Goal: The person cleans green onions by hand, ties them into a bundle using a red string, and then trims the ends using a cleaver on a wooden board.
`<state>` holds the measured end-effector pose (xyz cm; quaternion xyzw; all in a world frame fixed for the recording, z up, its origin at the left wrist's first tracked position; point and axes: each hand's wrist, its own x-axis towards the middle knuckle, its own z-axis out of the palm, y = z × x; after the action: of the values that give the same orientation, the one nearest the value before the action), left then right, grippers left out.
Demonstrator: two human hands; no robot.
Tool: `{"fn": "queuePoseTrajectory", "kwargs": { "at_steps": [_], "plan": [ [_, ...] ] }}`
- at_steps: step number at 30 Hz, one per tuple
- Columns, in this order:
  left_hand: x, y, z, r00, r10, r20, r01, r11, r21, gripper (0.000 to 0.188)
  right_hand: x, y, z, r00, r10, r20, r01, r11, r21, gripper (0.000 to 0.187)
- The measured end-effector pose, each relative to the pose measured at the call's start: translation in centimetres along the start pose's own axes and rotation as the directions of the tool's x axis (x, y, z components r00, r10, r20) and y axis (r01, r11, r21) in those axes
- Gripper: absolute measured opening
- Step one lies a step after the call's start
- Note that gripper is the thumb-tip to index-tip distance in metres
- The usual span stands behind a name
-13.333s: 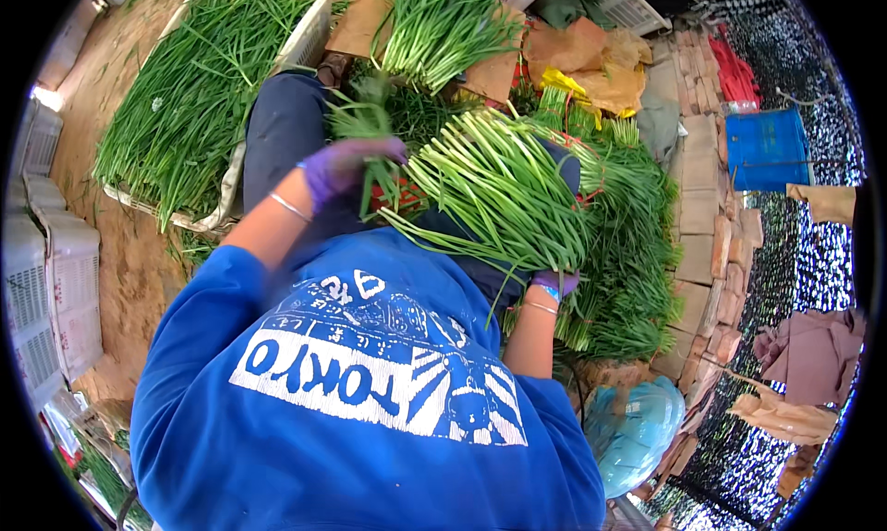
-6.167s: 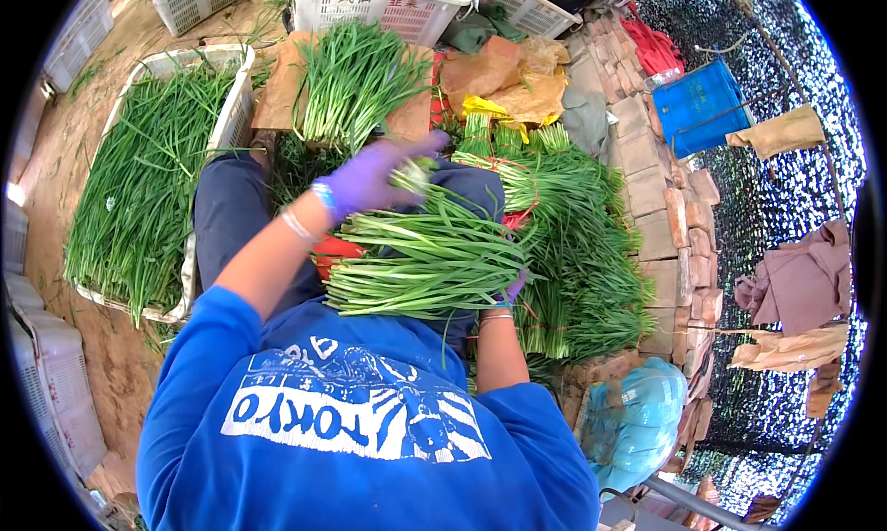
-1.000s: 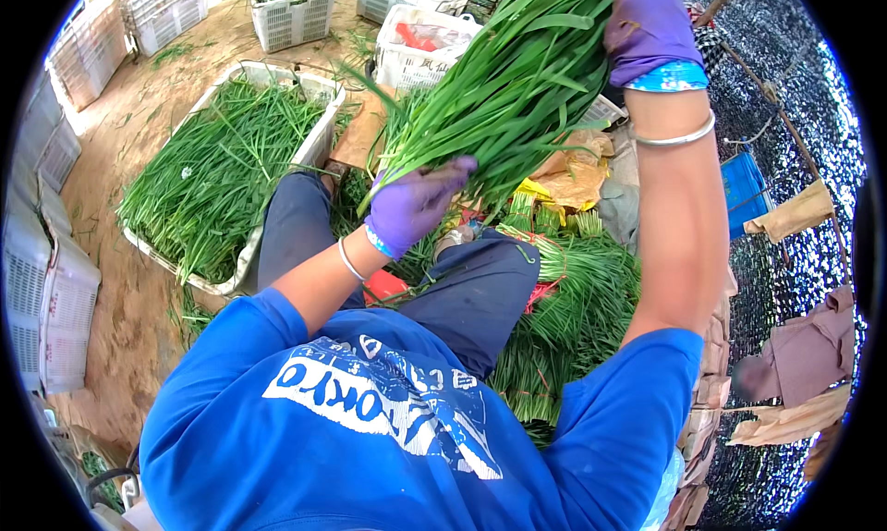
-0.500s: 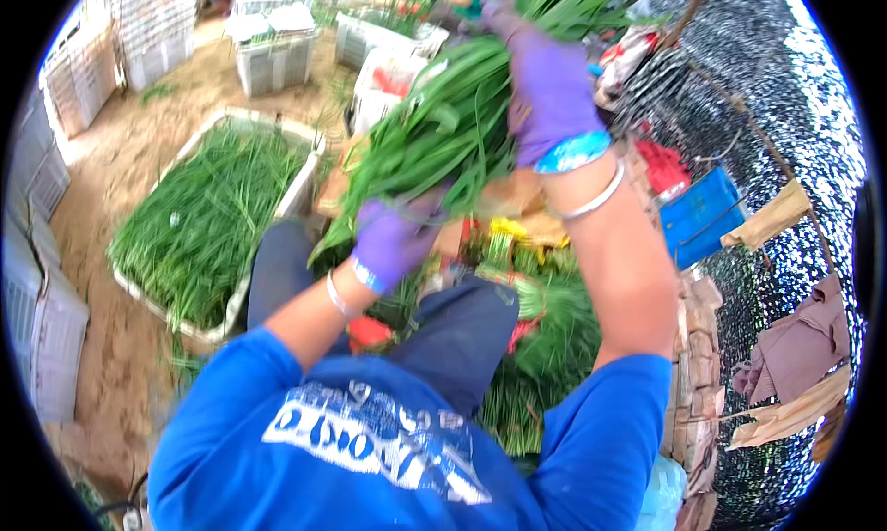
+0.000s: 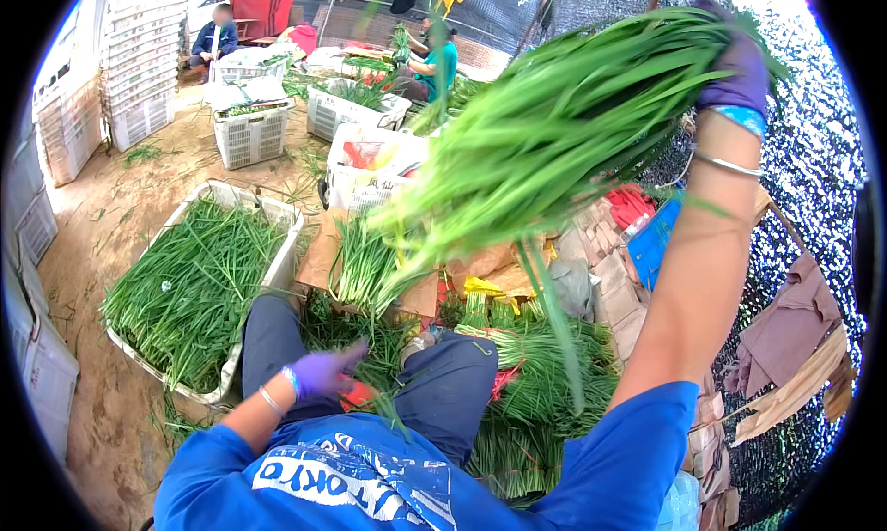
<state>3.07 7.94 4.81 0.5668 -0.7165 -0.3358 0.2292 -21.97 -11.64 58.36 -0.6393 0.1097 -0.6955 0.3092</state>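
Across the earthen floor [image 5: 92, 226], a white crate [image 5: 288, 249] heaped with leafy greens [image 5: 199, 291] stands by the left leg; tied bundles [image 5: 527, 411] lie piled by the right. Raised at upper right is a long bunch of greens [image 5: 573, 134], its pale stems slanting down-left above cardboard [image 5: 319, 258] and smaller loose stalks [image 5: 362, 265]. The right hand [image 5: 739, 69] grips its leafy end. The left hand [image 5: 323, 374] blurs over the lap; I cannot tell whether it holds anything. The blur suggests a swinging or shaking step; moving on calls for a firm right-hand grip, since the stems look otherwise unsupported.
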Motion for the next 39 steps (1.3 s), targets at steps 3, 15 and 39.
{"fn": "queuePoseTrajectory", "kwargs": {
  "at_steps": [3, 15, 39],
  "plan": [
    [3.7, 7.8, -6.6, 0.97, 0.098, -0.224, -0.22, 0.748, -0.626, 0.109, 3.9, -2.1, -5.6, 0.995, 0.064, -0.076, -0.06, 0.996, 0.06, 0.027],
    [3.0, 10.3, -12.1, 0.812, 0.211, -0.544, -0.358, -0.556, -0.75, 0.057, -12.6, 3.5, 7.4, 0.981, 0.187, 0.059, -0.196, 0.927, 0.319, 0.031],
    [5.0, 4.6, -5.1, 0.787, 0.223, -0.576, -0.615, 0.367, -0.698, 0.068, -23.1, 14.4, 4.1, 0.938, 0.306, 0.164, -0.345, 0.874, 0.341, 0.028]
  ]
}}
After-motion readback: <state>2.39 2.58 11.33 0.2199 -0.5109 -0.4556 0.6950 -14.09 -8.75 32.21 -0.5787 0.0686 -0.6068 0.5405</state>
